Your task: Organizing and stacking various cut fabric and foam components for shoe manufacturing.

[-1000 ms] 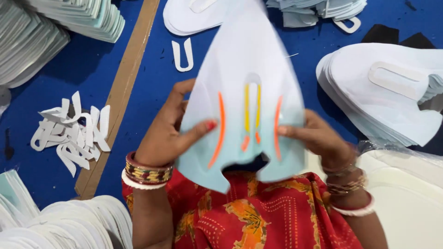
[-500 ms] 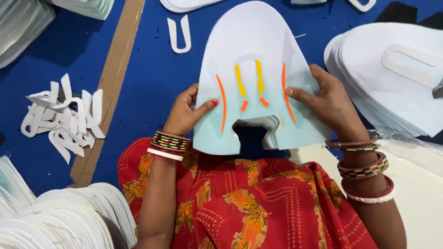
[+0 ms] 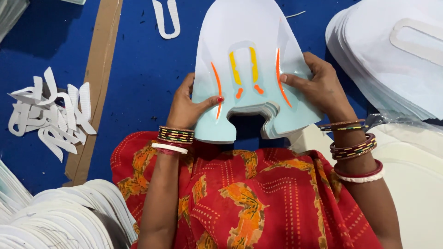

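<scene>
The person holds a small stack of die-cut sheets (image 3: 251,64) in front of the lap, above the blue bench (image 3: 138,69), with the rounded top pointing away and the notched bottom edge toward the body. The left hand (image 3: 187,108) grips the lower left lobe, thumb on the front near an orange curved mark and fingers behind; the right hand (image 3: 323,87) holds the right edge in the same way, so both hands are closed on the stack. The sheets look thin and light, probably foam or soft card, white at the top and pale blue-green lower down, with yellow and orange printed strokes around a U-shaped cut. At the bottom notch the stepped edges show several layers, so I judge they can slide against each other and will bend easily if held by one corner only; the two side lobes seem the safest places for holding. On the bench lie white U-shaped offcuts: a pile (image 3: 48,113) at the left and one single piece (image 3: 167,18) near the top. Larger stacks of white sheets (image 3: 392,55) rest at the right, and more (image 3: 60,216) at the lower left.
</scene>
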